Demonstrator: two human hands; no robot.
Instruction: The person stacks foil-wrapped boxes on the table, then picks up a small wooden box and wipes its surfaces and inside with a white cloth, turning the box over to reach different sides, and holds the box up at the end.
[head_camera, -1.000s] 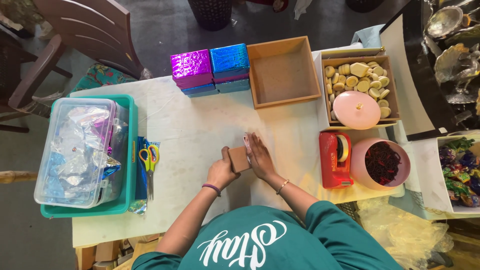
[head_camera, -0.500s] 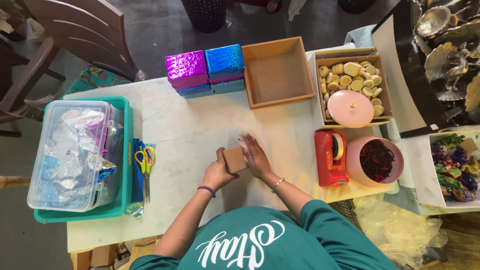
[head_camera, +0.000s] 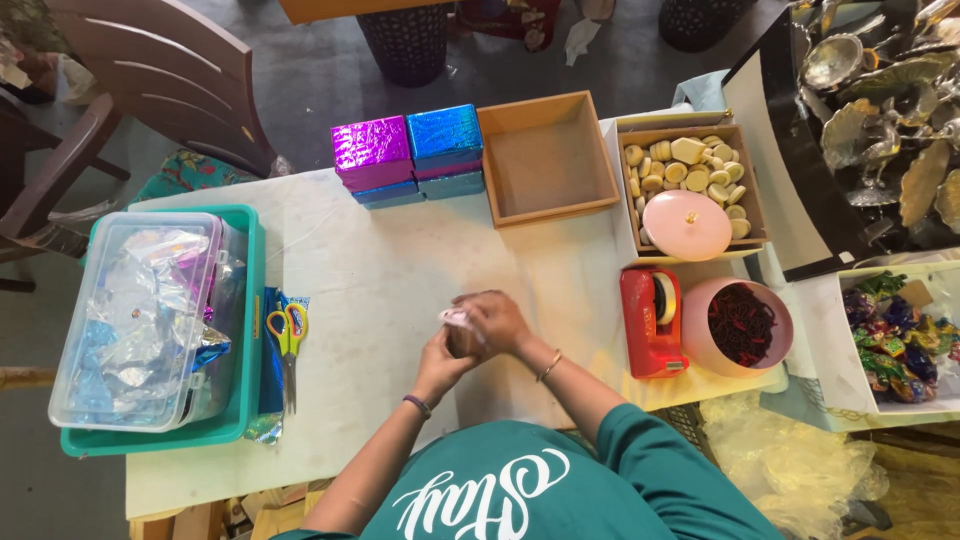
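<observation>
Grip: my left hand (head_camera: 440, 362) and right hand (head_camera: 492, 320) closed around small brown box (head_camera: 462, 342) | Place: table (head_camera: 380, 290) centre, near edge | Technique, as I judge: keep box steady, press pink wrap (head_camera: 453, 317) flat.

White table (head_camera: 400, 280) w/ boxes (head_camera: 410, 155), scissors (head_camera: 288, 335)

- Small brown box (head_camera: 462, 340), held at table (head_camera: 380, 280) centre between left hand (head_camera: 445, 362) and right hand (head_camera: 495, 320).
- Scissors (head_camera: 288, 335), laid at nine o'clock.
- Red tape dispenser (head_camera: 650, 320), placed at three o'clock.
- Open wooden box (head_camera: 548, 160), set at twelve o'clock.
</observation>
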